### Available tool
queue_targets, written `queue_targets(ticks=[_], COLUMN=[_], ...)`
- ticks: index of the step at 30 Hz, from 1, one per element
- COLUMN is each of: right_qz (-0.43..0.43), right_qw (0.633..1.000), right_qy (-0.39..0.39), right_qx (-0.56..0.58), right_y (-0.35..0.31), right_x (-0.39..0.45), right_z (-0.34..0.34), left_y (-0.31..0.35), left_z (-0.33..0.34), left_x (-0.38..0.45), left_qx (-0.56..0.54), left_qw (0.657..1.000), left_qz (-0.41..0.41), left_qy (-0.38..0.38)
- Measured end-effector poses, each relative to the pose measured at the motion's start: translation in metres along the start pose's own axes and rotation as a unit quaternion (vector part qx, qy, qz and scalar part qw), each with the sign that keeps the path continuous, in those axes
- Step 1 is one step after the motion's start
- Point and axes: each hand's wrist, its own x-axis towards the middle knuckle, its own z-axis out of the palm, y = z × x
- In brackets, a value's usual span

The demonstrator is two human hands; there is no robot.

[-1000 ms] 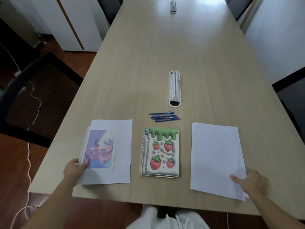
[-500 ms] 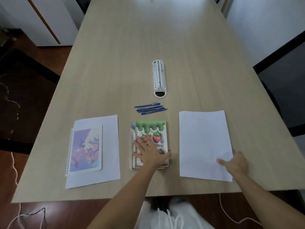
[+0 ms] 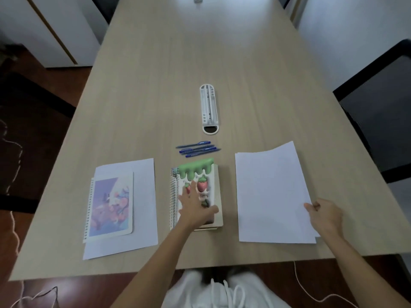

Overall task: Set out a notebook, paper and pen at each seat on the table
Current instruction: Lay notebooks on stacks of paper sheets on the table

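A stack of spiral notebooks (image 3: pixel 208 174) with a green-and-strawberry cover lies at the table's near middle. My left hand (image 3: pixel 194 206) lies flat on its cover, thumb at the right edge. At the left, a purple notebook (image 3: pixel 111 205) rests on a white sheet (image 3: pixel 142 196). A stack of white paper (image 3: pixel 271 194) lies at the right; my right hand (image 3: pixel 324 215) pinches its right edge, and the top sheet's far corner is lifted. Several blue pens (image 3: pixel 198 148) lie just beyond the notebooks.
A white plastic tray (image 3: pixel 209 108) lies lengthwise in the table's middle. Black chairs stand at the right (image 3: pixel 378 112) and the left (image 3: pixel 29 121). White cabinets (image 3: pixel 57 30) are at the far left. A small object sits at the table's far end.
My left hand left the purple notebook and came down on the strawberry notebook stack. My right hand closed on the paper's right edge and the top sheet's far corner rose.
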Motion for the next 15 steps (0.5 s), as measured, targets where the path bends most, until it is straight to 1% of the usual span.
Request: queue_targets(ticks=[2, 4, 7, 10, 12, 15], right_qz=[-0.015, -0.029, -0.026, -0.030, -0.052, -0.124], right_qw=[1.000, 0.999, 0.999, 0.999, 0.997, 0.976], right_qy=[-0.009, -0.014, -0.009, 0.013, 0.054, 0.178], right_qx=[-0.020, -0.033, -0.026, -0.015, -0.019, 0.000], right_y=[0.001, 0.001, -0.002, -0.012, -0.022, -0.037], right_x=[0.004, 0.006, 0.009, 0.008, 0.005, 0.000], right_z=[-0.007, -0.012, -0.017, -0.032, -0.049, -0.081], left_y=[-0.001, -0.005, -0.015, -0.025, -0.028, -0.028], left_z=[-0.026, -0.048, -0.075, -0.085, -0.085, -0.082], left_x=[-0.017, -0.029, -0.043, -0.049, -0.050, -0.049], left_qx=[-0.097, -0.142, -0.130, -0.110, -0.105, -0.090], left_qw=[0.995, 0.987, 0.986, 0.988, 0.989, 0.989], left_qz=[0.038, 0.062, 0.070, 0.041, 0.035, 0.037], left_qy=[0.006, 0.030, 0.078, 0.098, 0.101, 0.112])
